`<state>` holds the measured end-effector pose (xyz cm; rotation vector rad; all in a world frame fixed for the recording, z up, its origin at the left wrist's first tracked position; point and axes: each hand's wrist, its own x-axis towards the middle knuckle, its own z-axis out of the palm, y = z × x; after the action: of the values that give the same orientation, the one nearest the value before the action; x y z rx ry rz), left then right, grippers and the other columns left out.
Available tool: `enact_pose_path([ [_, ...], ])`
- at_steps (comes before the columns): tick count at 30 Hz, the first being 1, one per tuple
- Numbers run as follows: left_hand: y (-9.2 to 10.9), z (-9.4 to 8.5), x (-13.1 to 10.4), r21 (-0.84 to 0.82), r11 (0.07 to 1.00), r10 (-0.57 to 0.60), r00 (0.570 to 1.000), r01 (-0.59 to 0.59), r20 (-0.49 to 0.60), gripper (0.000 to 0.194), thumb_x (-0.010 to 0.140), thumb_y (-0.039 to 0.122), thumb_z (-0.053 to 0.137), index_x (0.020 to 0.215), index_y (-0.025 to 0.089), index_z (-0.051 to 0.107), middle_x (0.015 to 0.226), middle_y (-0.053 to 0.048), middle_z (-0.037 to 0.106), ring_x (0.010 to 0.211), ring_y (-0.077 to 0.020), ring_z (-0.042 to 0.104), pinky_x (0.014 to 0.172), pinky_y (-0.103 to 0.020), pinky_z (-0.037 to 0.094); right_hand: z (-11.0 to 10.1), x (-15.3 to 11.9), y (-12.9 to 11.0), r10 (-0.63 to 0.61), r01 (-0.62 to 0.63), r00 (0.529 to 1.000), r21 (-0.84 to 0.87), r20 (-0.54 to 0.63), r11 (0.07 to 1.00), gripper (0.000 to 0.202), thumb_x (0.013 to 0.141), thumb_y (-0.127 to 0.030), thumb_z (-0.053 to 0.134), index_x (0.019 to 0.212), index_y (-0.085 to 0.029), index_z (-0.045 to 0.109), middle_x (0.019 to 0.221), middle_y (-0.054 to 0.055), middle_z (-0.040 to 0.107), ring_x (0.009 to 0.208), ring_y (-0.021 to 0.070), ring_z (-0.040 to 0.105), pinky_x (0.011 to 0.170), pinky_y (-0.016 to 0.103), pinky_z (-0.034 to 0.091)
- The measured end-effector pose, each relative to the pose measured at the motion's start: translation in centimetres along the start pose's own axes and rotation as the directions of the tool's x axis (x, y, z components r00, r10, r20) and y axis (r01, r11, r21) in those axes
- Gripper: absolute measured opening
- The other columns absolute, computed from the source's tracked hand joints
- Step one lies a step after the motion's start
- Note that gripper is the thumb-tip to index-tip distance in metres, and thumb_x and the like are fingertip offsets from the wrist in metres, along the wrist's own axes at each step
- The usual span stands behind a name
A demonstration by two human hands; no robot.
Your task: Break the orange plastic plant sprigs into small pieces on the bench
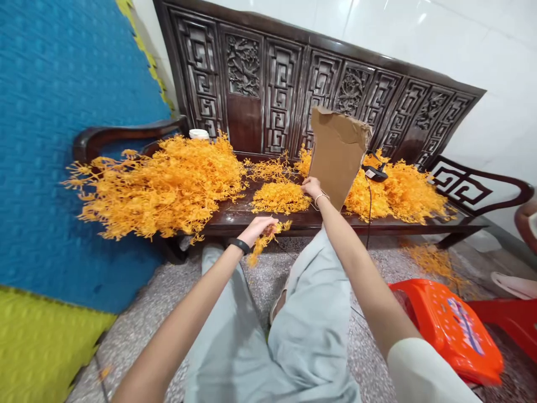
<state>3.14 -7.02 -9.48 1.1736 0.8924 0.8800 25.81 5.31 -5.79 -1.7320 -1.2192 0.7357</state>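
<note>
- Counts one large orange heap (168,184) at left, one small orange pile (281,197) on desk (229,219), one upright cardboard sheet (338,154), one black device (376,174).
- Grasps one orange sprig (260,246) in left grip (260,226), trailing below it.
- Has right grip (311,187) at small orange pile's edge, beside cardboard; cannot tell whether clenched.

Blue textured mat (50,73) at left, adjoining yellow-green mat (37,341) at lower left; speckled floor (138,319) beside them. Carved dark backrest (244,123) before pale wall (499,50). White round container (198,134) near left armrest (126,133). Red plastic stool (436,330), printed top, lower right.
</note>
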Motion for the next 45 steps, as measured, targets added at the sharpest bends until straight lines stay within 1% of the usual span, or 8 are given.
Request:
enact_pose_path([
  [8,-1.0,-0.2,-2.1,0.149,0.988,-0.023,0.998,0.031,-0.052,0.026,0.061,0.037,0.065,0.053,0.014,0.056,0.050,0.001,0.056,0.046,-0.0074,0.046,0.048,-0.021,0.034,2.5,1.9,0.1,-0.148,0.175,0.980,-0.217,0.137,0.960,0.018,0.057,-0.001,0.064,0.069,-0.014,0.068,0.063,0.000,0.065,0.063,0.0089,0.057,0.071,0.021,0.048],
  [18,-1.7,0.1,-3.8,0.278,0.958,-0.071,0.997,0.074,-0.019,0.023,0.067,0.026,0.060,0.048,0.013,0.055,0.046,0.000,0.054,0.043,-0.0075,0.043,0.047,-0.022,0.031,3.7,2.6,0.0,-0.136,0.186,0.967,-0.232,0.215,0.955,0.021,0.061,0.001,0.062,0.078,-0.010,0.070,0.060,0.002,0.064,0.053,0.0077,0.055,0.064,0.022,0.050],
  [26,2.1,-0.5,-2.0,0.408,0.913,-0.047,0.996,0.011,0.077,0.028,0.064,0.030,0.067,0.046,0.013,0.054,0.044,0.002,0.051,0.042,-0.0065,0.041,0.047,-0.022,0.029,4.0,2.1,-0.3,-0.134,0.192,0.956,-0.210,0.262,0.959,0.036,0.065,-0.002,0.064,0.101,-0.009,0.065,0.060,0.000,0.061,0.050,0.0083,0.054,0.062,0.025,0.051],
  [31,5.7,-1.4,-0.8,0.517,0.845,0.090,0.989,-0.138,0.118,0.036,0.059,0.044,0.072,0.050,0.012,0.058,0.043,0.003,0.050,0.042,-0.0072,0.042,0.047,-0.023,0.030,5.0,1.1,-2.5,-0.279,0.330,0.905,-0.116,0.322,0.937,0.027,0.071,-0.009,0.064,0.097,-0.011,0.064,0.075,0.003,0.064,0.052,0.0072,0.055,0.063,0.024,0.050],
  [36,9.3,-1.8,0.6,0.437,0.882,0.206,0.978,-0.176,-0.021,0.031,0.073,0.040,0.064,0.059,0.012,0.063,0.050,0.001,0.054,0.042,-0.0064,0.043,0.046,-0.022,0.031,5.2,-2.0,-5.0,-0.490,0.496,0.758,0.109,0.431,0.862,0.010,0.077,-0.020,0.061,0.084,-0.014,0.066,0.078,0.002,0.065,0.063,0.0079,0.057,0.066,0.021,0.048],
  [38,10.1,-1.7,1.3,0.363,0.914,0.216,0.974,-0.180,-0.062,0.031,0.078,0.038,0.059,0.062,0.012,0.063,0.054,-0.001,0.057,0.043,-0.0069,0.046,0.045,-0.022,0.030,4.7,-3.3,-5.7,-0.553,0.496,0.712,0.247,0.433,0.832,0.022,0.081,-0.034,0.056,0.081,-0.015,0.066,0.075,0.002,0.064,0.063,0.0088,0.056,0.064,0.021,0.047],
  [42,10.4,-2.0,3.0,0.179,0.960,0.239,0.965,-0.217,-0.113,0.032,0.080,0.040,0.058,0.067,0.012,0.063,0.062,-0.002,0.061,0.046,-0.0073,0.049,0.048,-0.022,0.034,3.4,-5.0,-6.6,-0.512,0.394,0.764,0.346,0.392,0.852,0.053,0.081,-0.061,0.042,0.074,-0.015,0.067,0.079,0.005,0.067,0.075,0.0130,0.059,0.071,0.025,0.047],
  [45,10.0,-2.3,4.6,0.062,0.964,0.265,0.956,-0.259,-0.126,0.032,0.080,0.042,0.057,0.070,0.012,0.063,0.068,-0.003,0.062,0.052,-0.0077,0.051,0.052,-0.021,0.036,3.0,-5.9,-6.4,-0.533,0.429,0.769,0.334,0.353,0.839,0.055,0.078,-0.065,0.044,0.073,-0.016,0.068,0.083,0.005,0.068,0.085,0.0162,0.059,0.083,0.030,0.045],
])
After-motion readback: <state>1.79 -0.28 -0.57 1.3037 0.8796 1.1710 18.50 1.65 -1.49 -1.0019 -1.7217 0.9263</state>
